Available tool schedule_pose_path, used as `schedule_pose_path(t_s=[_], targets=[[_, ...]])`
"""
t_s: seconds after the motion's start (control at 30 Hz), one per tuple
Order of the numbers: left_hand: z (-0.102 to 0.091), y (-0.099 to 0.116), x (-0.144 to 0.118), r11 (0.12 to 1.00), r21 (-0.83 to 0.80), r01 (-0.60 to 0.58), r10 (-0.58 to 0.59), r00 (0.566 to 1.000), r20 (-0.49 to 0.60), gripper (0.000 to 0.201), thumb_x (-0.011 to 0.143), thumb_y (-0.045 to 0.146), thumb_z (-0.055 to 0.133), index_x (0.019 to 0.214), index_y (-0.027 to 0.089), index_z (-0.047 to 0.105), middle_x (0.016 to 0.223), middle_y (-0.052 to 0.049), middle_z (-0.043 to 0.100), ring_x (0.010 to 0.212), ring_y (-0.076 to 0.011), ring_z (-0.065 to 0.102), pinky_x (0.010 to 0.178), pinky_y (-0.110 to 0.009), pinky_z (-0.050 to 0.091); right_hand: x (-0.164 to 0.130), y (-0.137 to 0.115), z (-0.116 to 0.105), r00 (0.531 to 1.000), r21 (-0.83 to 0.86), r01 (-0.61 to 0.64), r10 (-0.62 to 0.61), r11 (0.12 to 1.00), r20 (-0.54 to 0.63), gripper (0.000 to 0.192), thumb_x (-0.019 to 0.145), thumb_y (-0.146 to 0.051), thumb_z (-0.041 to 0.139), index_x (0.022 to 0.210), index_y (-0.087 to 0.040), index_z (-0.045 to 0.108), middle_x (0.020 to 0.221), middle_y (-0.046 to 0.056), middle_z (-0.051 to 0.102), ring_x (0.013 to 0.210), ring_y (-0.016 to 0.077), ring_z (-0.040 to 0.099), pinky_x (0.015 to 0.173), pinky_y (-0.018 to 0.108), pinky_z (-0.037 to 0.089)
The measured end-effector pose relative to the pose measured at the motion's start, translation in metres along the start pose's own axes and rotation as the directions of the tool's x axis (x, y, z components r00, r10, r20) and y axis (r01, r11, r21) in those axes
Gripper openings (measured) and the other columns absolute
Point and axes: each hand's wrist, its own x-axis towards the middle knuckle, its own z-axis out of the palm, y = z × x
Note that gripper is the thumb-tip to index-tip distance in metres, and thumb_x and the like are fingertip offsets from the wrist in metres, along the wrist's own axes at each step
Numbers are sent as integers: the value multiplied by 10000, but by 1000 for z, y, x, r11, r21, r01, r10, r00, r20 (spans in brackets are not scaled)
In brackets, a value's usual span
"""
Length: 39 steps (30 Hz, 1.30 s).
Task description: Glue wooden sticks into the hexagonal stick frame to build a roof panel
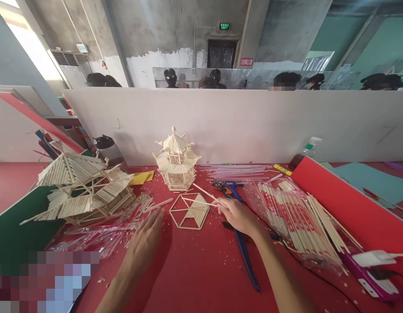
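My right hand [236,214] pinches a thin wooden stick [204,191] whose far end points up and left. Another stick [199,201] runs from its fingertips across a flat hexagonal frame [179,225] of sticks lying on the table. Part of the right side of this frame is filled with sticks laid side by side. My left hand [148,232] lies left of the frame, fingers stretched out, close to a pink stick [159,205]. Whether it touches that stick I cannot tell. A two-tier stick pagoda [176,163] stands behind the frame.
A larger stick pavilion [87,187] stands left, above plastic wrappers [105,239]. To the right are blue-handled pliers [245,261], a blue glue gun [233,190], bagged sticks [293,217] and a purple power strip [367,276]. A white partition [240,126] closes the back.
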Motion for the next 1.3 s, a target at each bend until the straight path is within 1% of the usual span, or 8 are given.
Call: schedule_pose_path(t_s=[0.13,0.3,0.5,0.7,0.8,0.93,1.2,1.3], targets=[[-26,-3,32,990,-91,109,-102,991,82,326,1011,212,410,1087,240,726,1075,-68,765,886,-181,723,699,-240,485,-2,1,-6,1000,-1,-6,6,1000,-8,323,1076,-318,421,864,-214,641,874,33,712,784,183,640,744,282,442],[-38,-2,64,960,9,280,-278,948,152,260,1005,346,498,843,240,672,900,-32,743,721,-181,664,579,-253,314,-2,3,-8,999,-6,-21,21,1000,-26,312,1076,-318,425,836,-222,600,858,26,705,834,193,652,805,292,455],[-32,-9,74,981,-33,191,-185,975,122,320,1034,214,351,1025,215,670,919,-59,730,719,-160,646,600,-247,310,-2,8,-8,998,3,-56,56,998,-14,320,1083,-343,419,884,-217,636,845,17,694,800,181,649,811,287,464],[-31,1,81,937,25,349,-349,926,147,401,1066,461,368,940,228,667,687,-42,696,612,-209,646,557,-272,239,-2,7,-9,996,81,-89,90,993,-11,332,1083,-406,433,1068,-214,703,842,14,686,756,166,624,731,269,456],[-33,5,79,923,73,379,-384,918,97,377,1046,524,420,996,245,668,851,-50,744,692,-229,676,562,-277,263,-2,2,-8,994,157,-106,109,982,-8,357,1075,-447,451,1182,-211,697,836,13,678,705,153,585,657,254,437],[-27,2,72,977,43,210,-207,976,-74,334,1076,362,367,1024,223,666,1051,-85,723,943,-239,678,713,-278,390,-2,-9,-2,991,293,-130,134,947,5,414,1068,-507,449,1209,-199,688,838,17,661,638,133,525,580,243,407],[-27,-2,67,931,-104,349,-336,934,119,452,1035,510,426,728,231,606,537,9,521,504,-160,506,542,-264,262,-1,-33,18,986,404,-167,146,899,83,428,1066,-525,449,1246,-207,671,872,16,641,643,123,502,588,238,429],[-34,7,65,866,-374,333,-298,943,149,465,1023,561,418,857,217,683,637,-3,612,583,-169,562,583,-249,364,0,-40,27,985,436,-173,151,883,86,421,1072,-513,437,1269,-213,658,886,17,638,636,123,504,591,240,432]])
